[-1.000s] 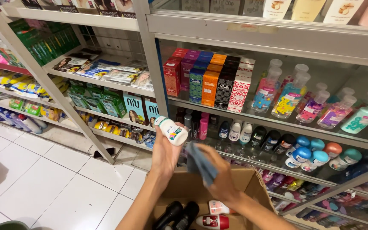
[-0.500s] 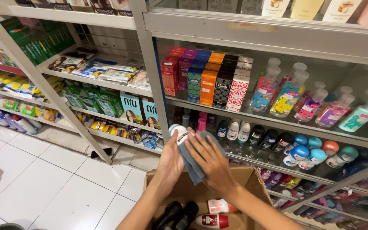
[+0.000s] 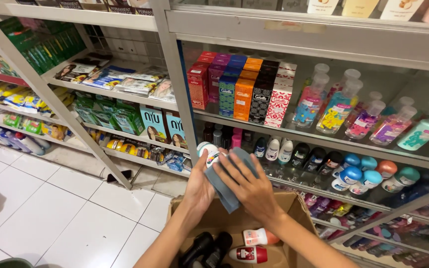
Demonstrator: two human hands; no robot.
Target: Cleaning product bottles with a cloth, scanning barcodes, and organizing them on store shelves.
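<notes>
My left hand [image 3: 199,186] clasps a white roll-on bottle [image 3: 207,151] while my right hand [image 3: 251,186] presses a grey cloth [image 3: 227,191] around it, mid-wipe; turning it comes next, I judge.

Glass shelves [image 3: 323,141] carry boxes [image 3: 244,92] and bottles [image 3: 338,106].

Views: just one, head cam, so nothing overlaps.
Facing: tilted down and forward at the shop shelves [image 3: 294,129], floor tiles [image 3: 40,213] at 8 o'clock.
Closeness: pretty tight, both forearms come in from 6 o'clock, cardboard box [image 3: 294,208] right underneath.
</notes>
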